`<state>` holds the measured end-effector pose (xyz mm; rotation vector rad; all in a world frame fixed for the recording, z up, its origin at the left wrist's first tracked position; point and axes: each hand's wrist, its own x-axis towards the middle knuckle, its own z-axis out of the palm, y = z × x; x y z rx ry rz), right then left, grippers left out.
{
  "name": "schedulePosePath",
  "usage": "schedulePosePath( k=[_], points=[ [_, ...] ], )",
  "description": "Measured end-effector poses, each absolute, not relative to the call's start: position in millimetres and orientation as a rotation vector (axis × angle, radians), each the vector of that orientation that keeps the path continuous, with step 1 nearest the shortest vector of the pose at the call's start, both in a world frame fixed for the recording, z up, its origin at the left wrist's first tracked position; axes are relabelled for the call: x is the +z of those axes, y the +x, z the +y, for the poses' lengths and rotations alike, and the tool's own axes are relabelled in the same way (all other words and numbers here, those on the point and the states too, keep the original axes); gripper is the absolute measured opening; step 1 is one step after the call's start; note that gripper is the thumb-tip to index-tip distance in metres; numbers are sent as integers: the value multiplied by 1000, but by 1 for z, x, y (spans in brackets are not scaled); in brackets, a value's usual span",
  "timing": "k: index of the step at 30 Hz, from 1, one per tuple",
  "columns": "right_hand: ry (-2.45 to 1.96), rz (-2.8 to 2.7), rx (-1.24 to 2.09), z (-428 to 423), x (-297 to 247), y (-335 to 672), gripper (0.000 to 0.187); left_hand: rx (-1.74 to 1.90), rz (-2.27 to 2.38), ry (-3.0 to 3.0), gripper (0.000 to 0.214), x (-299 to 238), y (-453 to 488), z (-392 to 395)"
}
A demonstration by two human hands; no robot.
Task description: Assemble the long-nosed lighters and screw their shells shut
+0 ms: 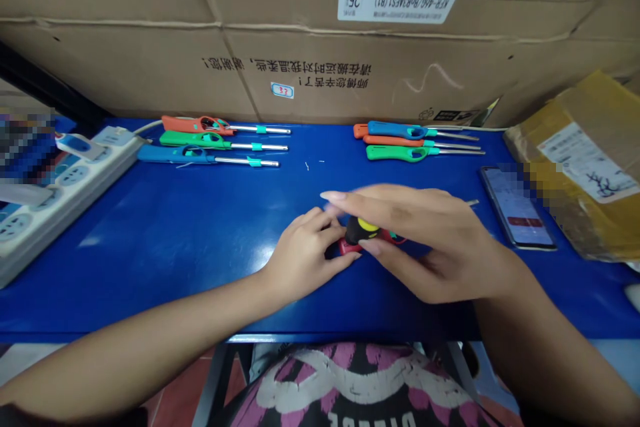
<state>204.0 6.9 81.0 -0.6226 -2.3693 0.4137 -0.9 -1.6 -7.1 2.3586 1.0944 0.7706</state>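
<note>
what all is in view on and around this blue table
left lighters: 3, red, green, blue, back left
right lighters: 3, blue, orange, green, back right
red lighter: 1, red, centre, under the hands
black and yellow tool: 1, black with yellow cap, on the red lighter
power strip: 1, white, left edge
phone: 1, dark, screen lit, right
parcel: 1, yellow-brown, far right
cardboard boxes: at least 2, brown, behind
table: 1, blue, underneath
left hand: 1, pinching the red lighter
right hand: 1, gripping the tool

blue table (150,233), red lighter (350,247), black/yellow tool (363,230), maybe screwdriver
</note>
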Motion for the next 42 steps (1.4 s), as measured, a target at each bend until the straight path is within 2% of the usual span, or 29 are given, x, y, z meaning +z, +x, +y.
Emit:
schedulePosePath(
  k=[3, 5, 10, 14, 16, 20, 25, 30, 35, 42],
  points=[
    [-630, -2337, 272, 8, 79, 203, 30, 692, 1093, 2394, 21, -7, -1, -2],
    [-633, -2336, 132, 9, 79, 203, 28, 646, 1088, 2409, 23, -8, -1, -1],
    [-574, -2356, 374, 9, 81, 205, 35, 711, 1108, 2431, 23, -9, -2, -1],
    [-663, -2323, 237, 8, 82, 205, 21, 714, 1104, 2461, 26, -11, -2, -1],
    [-692, -2341, 190, 8, 83, 205, 27, 735, 1099, 2446, 23, -11, -2, -1],
    [-672, -2384, 379, 6, 84, 206, 38, 768, 1119, 2436, 20, -10, -2, -2],
    [-709, -2346, 239, 5, 81, 206, 29, 789, 1133, 2456, 19, -11, -1, -3],
    [-716, -2391, 386, 5, 83, 208, 39, 809, 1124, 2444, 18, -11, -1, -3],
    [-795, -2369, 209, 5, 81, 207, 36, 831, 1130, 2442, 18, -11, 0, -2],
    [-715, -2280, 355, 6, 78, 205, 36, 803, 1151, 2423, 18, -8, 0, 0]
  ],
)
